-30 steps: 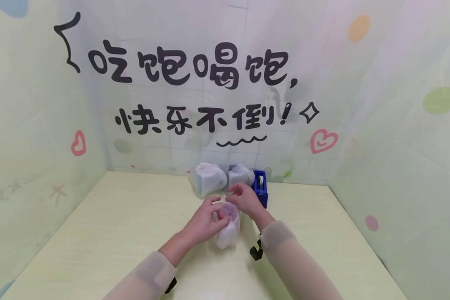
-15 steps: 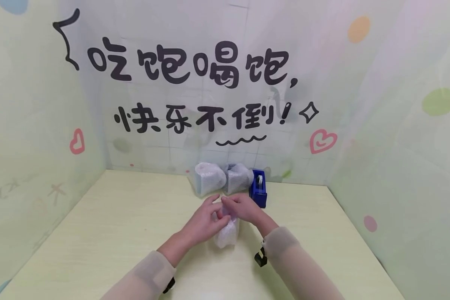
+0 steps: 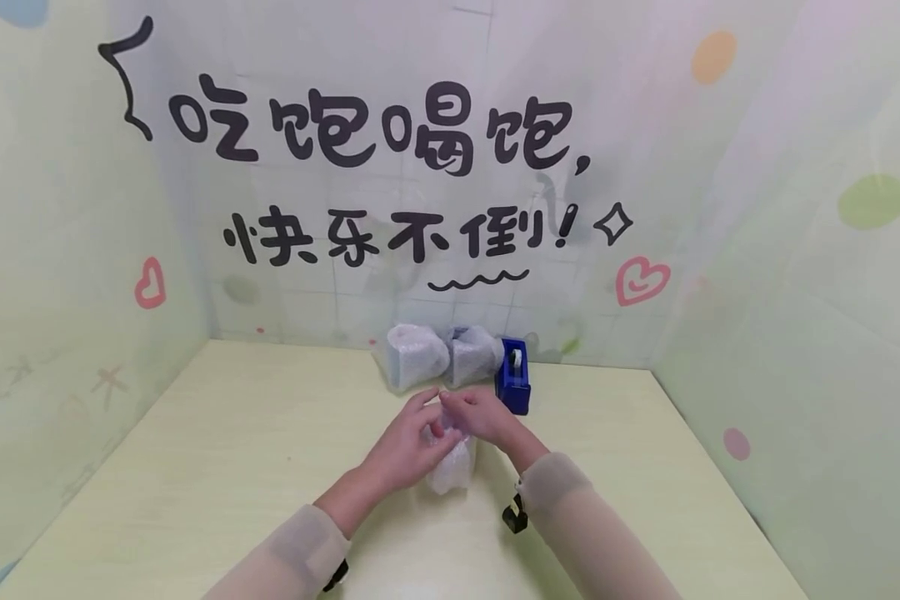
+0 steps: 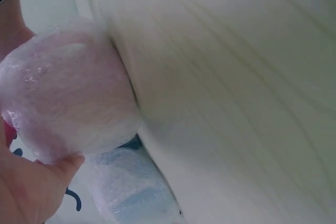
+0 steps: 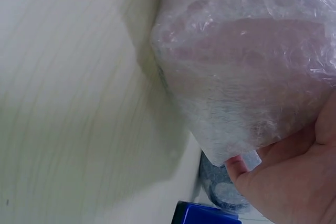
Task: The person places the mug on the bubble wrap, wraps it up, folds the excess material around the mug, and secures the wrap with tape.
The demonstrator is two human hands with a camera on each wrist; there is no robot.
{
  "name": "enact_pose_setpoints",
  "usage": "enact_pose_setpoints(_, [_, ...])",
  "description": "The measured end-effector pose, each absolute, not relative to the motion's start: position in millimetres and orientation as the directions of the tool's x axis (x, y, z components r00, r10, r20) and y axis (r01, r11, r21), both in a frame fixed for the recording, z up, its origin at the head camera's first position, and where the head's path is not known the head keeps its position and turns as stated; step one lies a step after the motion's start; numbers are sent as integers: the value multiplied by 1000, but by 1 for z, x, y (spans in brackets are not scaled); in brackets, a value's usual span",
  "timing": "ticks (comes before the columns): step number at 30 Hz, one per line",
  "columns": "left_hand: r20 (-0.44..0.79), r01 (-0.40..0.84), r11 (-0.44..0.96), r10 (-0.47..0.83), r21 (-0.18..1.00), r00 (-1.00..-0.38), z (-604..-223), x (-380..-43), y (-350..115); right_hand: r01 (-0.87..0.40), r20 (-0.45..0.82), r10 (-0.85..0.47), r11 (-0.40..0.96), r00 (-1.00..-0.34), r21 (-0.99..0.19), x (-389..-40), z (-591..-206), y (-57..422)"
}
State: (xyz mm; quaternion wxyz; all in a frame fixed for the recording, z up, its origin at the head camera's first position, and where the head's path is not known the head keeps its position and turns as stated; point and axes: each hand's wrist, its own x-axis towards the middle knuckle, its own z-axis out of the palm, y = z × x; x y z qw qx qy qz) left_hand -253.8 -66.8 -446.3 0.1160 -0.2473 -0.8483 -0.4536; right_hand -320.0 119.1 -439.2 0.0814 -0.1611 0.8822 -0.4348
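Directly in front of me a pinkish, cup-like thing in bubble wrap [image 3: 452,471] stands on the pale table [image 3: 217,467]. My left hand [image 3: 401,450] holds it near the top from the left, thumb on the near side. From the right, my right hand [image 3: 487,417] pinches the wrap at the top, its fingertips meeting those of the left. The left wrist view shows the rounded wrapped bundle [image 4: 68,93] with the left thumb [image 4: 68,166] against it. In the right wrist view, fingers [image 5: 239,169] press on the far side of the wrap. The bundle's upper part is mostly hidden in the head view.
Behind the hands, two more bubble-wrapped bundles, one on the left [image 3: 417,358] and one on the right [image 3: 476,357], lie by the back wall. Beside them stands a blue tape dispenser [image 3: 513,387] with a roll in it. Printed curtain-like walls [image 3: 795,333] enclose the table.
My right hand has come down and toward the left hand, from above the opening onto the top of the wrap. The left hand and bundle have stayed nearly in place.
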Motion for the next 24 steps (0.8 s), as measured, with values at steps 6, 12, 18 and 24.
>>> enact_pose_setpoints(6, [494,549,462,246,696,-834,-447,-255,-62,-229,28,-339,570,-940,-789,-318,-440,116])
enact_pose_setpoints(12, [467,517,463,229,720,-854,-448,-257,-60,-223,32,-320,583,-947,-781,-322,-443,116])
enact_pose_setpoints(18, [322,393,371,241,841,-916,-445,-259,-69,-330,255,-212,662,-943,-672,-315,-443,118])
enact_pose_setpoints(24, [178,245,293,237,924,-955,-438,-268,-80,-399,347,-220,673,-912,-623,-274,-416,121])
